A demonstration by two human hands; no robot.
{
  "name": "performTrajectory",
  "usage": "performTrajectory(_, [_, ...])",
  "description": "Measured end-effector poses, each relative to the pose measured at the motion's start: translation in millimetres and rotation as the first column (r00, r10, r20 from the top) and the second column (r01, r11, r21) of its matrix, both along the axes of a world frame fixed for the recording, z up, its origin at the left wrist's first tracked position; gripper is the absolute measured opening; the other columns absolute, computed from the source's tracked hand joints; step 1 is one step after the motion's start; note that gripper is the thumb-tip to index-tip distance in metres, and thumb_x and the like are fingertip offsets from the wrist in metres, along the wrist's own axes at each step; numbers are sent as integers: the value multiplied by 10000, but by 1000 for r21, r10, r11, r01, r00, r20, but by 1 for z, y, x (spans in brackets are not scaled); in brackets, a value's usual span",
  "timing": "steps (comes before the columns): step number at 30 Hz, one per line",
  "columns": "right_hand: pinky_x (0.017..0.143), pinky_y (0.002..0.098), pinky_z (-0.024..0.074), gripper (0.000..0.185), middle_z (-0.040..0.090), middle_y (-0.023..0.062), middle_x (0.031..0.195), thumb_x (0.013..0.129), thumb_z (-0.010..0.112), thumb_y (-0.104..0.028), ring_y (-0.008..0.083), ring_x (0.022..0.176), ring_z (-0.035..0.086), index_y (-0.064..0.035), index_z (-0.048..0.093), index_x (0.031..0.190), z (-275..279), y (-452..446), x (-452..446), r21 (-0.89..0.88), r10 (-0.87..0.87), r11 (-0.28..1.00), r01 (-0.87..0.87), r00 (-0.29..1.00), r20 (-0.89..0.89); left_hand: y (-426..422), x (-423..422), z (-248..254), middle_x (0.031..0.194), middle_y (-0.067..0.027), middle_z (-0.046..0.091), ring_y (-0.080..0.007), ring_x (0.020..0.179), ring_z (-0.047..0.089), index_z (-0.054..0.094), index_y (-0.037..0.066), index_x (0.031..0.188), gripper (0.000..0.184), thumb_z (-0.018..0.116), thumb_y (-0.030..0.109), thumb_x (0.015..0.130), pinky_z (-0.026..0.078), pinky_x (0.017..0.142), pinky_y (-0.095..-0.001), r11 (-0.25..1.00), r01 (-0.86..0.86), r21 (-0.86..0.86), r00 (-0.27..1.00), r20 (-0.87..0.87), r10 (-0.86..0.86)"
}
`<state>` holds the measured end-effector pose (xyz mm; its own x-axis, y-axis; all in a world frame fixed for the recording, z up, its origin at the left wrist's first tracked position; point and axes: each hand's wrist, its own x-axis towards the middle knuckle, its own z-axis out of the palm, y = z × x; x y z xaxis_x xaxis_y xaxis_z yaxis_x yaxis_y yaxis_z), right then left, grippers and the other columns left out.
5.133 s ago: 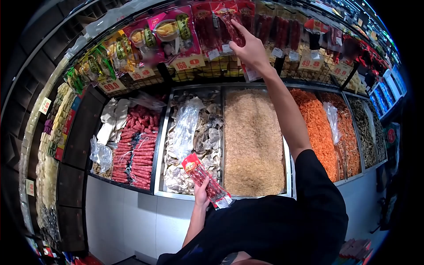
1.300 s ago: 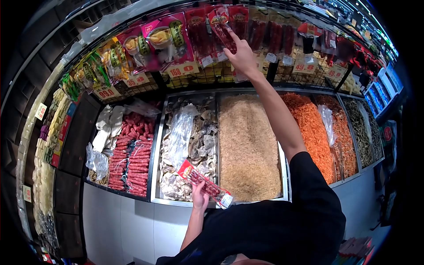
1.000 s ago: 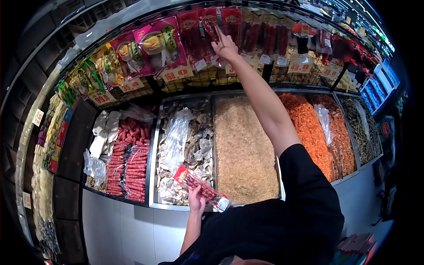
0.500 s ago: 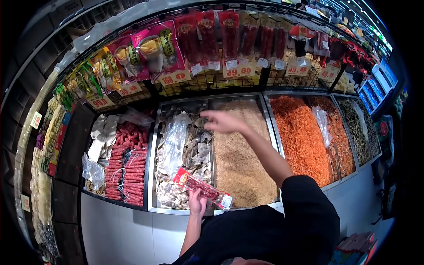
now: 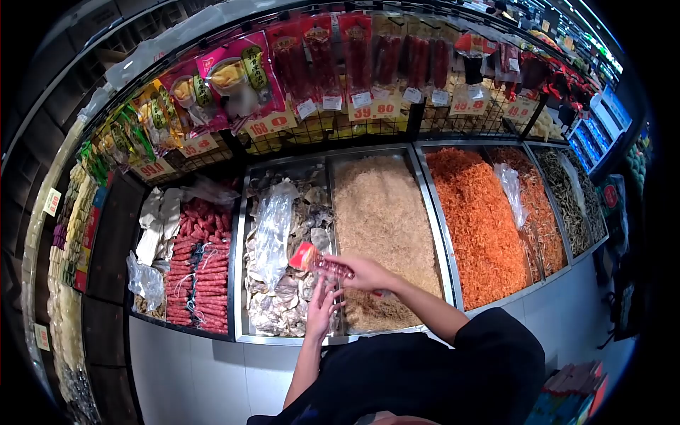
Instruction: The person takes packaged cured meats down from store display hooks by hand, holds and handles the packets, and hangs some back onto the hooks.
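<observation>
A clear pack of red sausages [image 5: 305,256] with a red and yellow label is held above the bins. My right hand [image 5: 363,273] closes round it from above and hides its middle and most of its lower end. Just beneath, my left hand [image 5: 321,310] is open with its fingers apart, close to the pack; whether a fingertip touches it I cannot tell. Under both hands lie a bin of pale grey dried pieces [image 5: 273,312], with a clear plastic bag [image 5: 273,227] on top, and a bin of tiny beige dried shrimp-like bits [image 5: 382,212].
Tied sausages [image 5: 212,276] fill the bin at left. Orange dried shrimp-like food [image 5: 474,227] lies at right. Behind the bins, similar red sausage packs [image 5: 358,57] hang on a wire rack above price cards [image 5: 374,108]. Metal frames [image 5: 432,219] divide the bins.
My right hand has come down from above the bins and taken hold of the sausage pack. My left hand has let go of it and opened. The pack has risen slightly.
</observation>
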<state>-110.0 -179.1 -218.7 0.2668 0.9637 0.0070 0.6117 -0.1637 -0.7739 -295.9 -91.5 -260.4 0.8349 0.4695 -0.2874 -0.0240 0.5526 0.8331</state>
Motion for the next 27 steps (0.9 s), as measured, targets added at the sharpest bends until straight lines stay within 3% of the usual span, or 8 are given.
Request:
performTrajectory(1, [714, 344, 487, 719, 595, 134, 977, 802, 638, -154, 235, 823, 581, -201, 372, 1468, 24, 4, 15, 2, -78, 997, 78, 997, -8, 2, -2, -2, 1365, -180, 467, -263, 1147, 571, 202, 109, 1509, 589, 489, 164, 997, 540, 875, -376, 998, 38, 40, 999, -15, -38])
performTrajectory(6, [686, 299, 471, 731, 534, 90, 940, 809, 603, -113, 192, 767, 532, -199, 328, 1480, 124, 21, 88, 229, -390, 906, 356, 913, 125, 3, -12, -15, 1249, -196, 558, -259, 1042, 627, 285, 72, 1464, 524, 493, 159, 992, 541, 826, -340, 999, 36, -5, 999, -17, -36])
performTrajectory(10, [759, 365, 481, 692, 536, 129, 970, 815, 649, -131, 232, 848, 582, -185, 380, 1450, 185, 42, 128, 670, -551, 666, 327, 821, 147, -1, -17, -18, 1192, -172, 595, -244, 989, 638, 348, 19, 1401, 468, 503, 157, 982, 542, 793, -336, 999, 8, -38, 999, -34, -9])
performTrajectory(13, [801, 391, 489, 677, 531, 142, 1005, 823, 641, -130, 295, 889, 596, -190, 382, 1446, 210, 61, 152, 754, -602, 589, 290, 780, 171, -3, -21, -18, 1169, -165, 607, -243, 969, 645, 375, 25, 1384, 456, 521, 166, 975, 541, 787, -337, 999, 8, -44, 999, -49, -10])
performTrajectory(16, [854, 366, 491, 673, 561, 145, 1068, 825, 664, -126, 269, 950, 603, -170, 397, 1442, 221, 79, 172, 755, -642, 592, 281, 731, 231, -3, -23, -19, 1138, -159, 618, -238, 950, 651, 397, 32, 1367, 443, 534, 170, 969, 541, 781, -339, 999, -5, -51, 999, -40, 3])
performTrajectory(19, [837, 373, 497, 669, 558, 140, 1035, 824, 661, -133, 275, 927, 605, -180, 401, 1438, 226, 90, 181, 771, -669, 578, 267, 697, 259, -3, -26, -18, 1137, -152, 621, -207, 959, 649, 410, 29, 1362, 410, 503, 159, 985, 540, 759, -295, 998, -18, -59, 999, -30, 16])
performTrajectory(23, [796, 433, 502, 674, 536, 150, 1018, 802, 644, -154, 343, 907, 602, -209, 408, 1430, 226, 93, 182, 747, -659, 598, 291, 709, 252, -1, -28, -13, 1123, -151, 625, -208, 948, 652, 422, 27, 1349, 398, 507, 157, 983, 537, 757, -292, 998, -36, -43, 998, -54, 34])
performTrajectory(27, [778, 435, 506, 662, 533, 144, 1014, 801, 635, -158, 335, 883, 606, -207, 420, 1425, 219, 86, 172, 772, -663, 570, 281, 712, 231, 0, -28, -14, 1100, -142, 628, -223, 940, 652, 433, 43, 1333, 400, 532, 175, 969, 527, 768, -320, 998, -42, -55, 998, -47, 39])
